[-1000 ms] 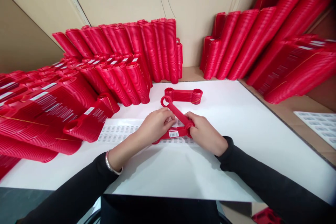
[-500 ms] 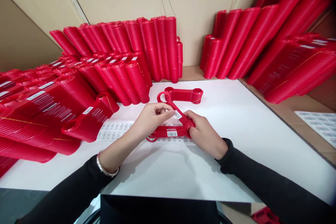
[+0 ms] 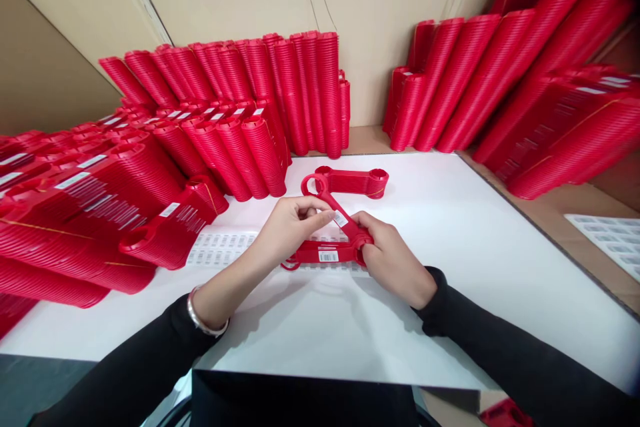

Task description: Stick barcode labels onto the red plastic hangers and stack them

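While the right hand [image 3: 397, 260] grips the overlapping ring ends of two red pieces, the left hand [image 3: 287, 230] is drawn into a narrow pinch, thumb and forefinger together on the end of the upper label [image 3: 341, 219]. That label lies along the arm of the upper piece [image 3: 331, 201], which slants toward eleven o'clock from the right hand's grip. The lower piece [image 3: 310, 252] points toward nine o'clock, above the label sheet [image 3: 220, 248] on the white tabletop [image 3: 450, 213], and its own barcode label [image 3: 329, 255] appears flat and in place. The labelling thus looks finished on the lower piece and nearly so on the upper one, though whether the upper label is fully pressed down cannot be told. Just beyond the hands, near twelve o'clock, lies a short stack [image 3: 350, 181] of similar pieces, with no label visible on the side in view. From nine to eleven o'clock, the left-hand stacks [image 3: 265, 160] crowd the tabletop; several show white labels on top, and the banded bundle [image 3: 170, 233] at nine o'clock has one too. More red pieces stand at one and two o'clock in the right-hand stacks [image 3: 453, 87], some with pale labels. A second label sheet [image 3: 607, 240] lies at three o'clock. How many pieces remain unlabelled cannot be judged, since most tops and sides are hidden.
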### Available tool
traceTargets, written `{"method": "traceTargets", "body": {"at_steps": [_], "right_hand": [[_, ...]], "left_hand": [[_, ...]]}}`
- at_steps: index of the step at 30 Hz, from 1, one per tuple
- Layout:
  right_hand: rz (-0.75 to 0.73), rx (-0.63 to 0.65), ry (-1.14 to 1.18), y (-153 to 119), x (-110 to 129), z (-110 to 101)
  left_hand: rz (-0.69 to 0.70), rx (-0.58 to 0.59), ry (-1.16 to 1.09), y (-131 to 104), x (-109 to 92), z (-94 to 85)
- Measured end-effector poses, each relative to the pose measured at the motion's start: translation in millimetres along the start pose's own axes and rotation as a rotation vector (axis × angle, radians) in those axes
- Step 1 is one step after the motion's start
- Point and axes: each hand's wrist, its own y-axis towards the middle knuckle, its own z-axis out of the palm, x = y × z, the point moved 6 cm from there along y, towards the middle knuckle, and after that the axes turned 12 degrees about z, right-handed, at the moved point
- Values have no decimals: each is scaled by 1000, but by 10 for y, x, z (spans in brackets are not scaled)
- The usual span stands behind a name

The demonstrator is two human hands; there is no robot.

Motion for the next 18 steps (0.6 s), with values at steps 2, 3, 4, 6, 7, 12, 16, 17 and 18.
{"method": "traceTargets", "body": {"at_steps": [2, 3, 4, 6, 7, 12, 16, 17, 18], "right_hand": [[1, 0, 4, -3, 3, 3], [3, 1, 2, -5, 5, 5], [4, 2, -1, -8, 7, 8], [1, 3, -10, -16, 16, 13], [-3, 2, -14, -21, 22, 15], [-20, 16, 5, -48, 55, 24], [-27, 35, 19, -75, 86, 31], [-35, 34, 12, -81, 98, 31], [-43, 36, 7, -85, 109, 32]], "left_hand": [[26, -2, 70, -12, -31, 3], [58, -8, 128, -19, -54, 3], [113, -19, 208, -26, -86, 3], [301, -62, 417, -48, -190, 8], [412, -89, 532, -65, -247, 19], [690, -190, 890, -92, -346, 57], [663, -300, 879, -45, -318, -52], [645, -315, 839, -36, -305, -81], [627, -329, 789, -30, -294, -110]]}}
